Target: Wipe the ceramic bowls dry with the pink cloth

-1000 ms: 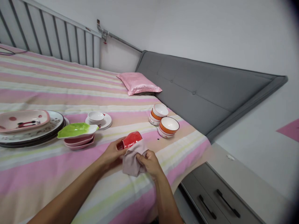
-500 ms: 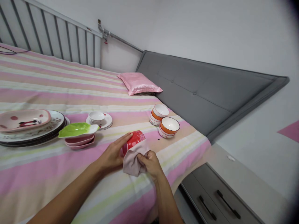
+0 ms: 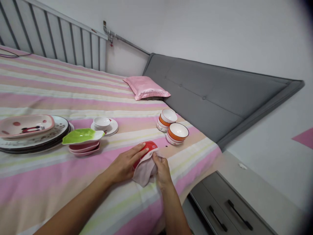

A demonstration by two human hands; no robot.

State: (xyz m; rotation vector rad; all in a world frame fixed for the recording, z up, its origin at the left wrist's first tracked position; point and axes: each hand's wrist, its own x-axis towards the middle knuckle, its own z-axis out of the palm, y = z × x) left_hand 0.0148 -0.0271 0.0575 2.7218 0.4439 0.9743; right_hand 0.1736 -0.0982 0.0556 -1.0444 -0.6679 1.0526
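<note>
A shiny red bowl [image 3: 152, 145] with pale flower marks is held over the bed's front part, partly covered. My left hand [image 3: 127, 163] grips it from the left, fingers laid over its outside. Pinched in my right hand [image 3: 161, 169] is a pale pinkish-grey cloth [image 3: 144, 171], which drapes over the near side of the bowl and hides much of it. Just beyond, to the right, stand two short stacks of bowls: a rear stack [image 3: 168, 116] and a nearer orange-and-white stack [image 3: 178, 131].
Left lie stacked large plates [image 3: 62, 125] under a pink-rimmed dish [image 3: 49, 121], a green leaf-shaped dish [image 3: 81, 135] on pink dishes [image 3: 84, 151], and small white bowls [image 3: 102, 121] on plates [image 3: 113, 127]. A pink pillow [image 3: 146, 87] rests by the grey headboard [image 3: 207, 88]. Drawers [image 3: 220, 199] stand right.
The red bowl has turned and shifted slightly right, with more of it covered. My left hand's fingers reach further over it. The cloth and my right hand have moved up along its side.
</note>
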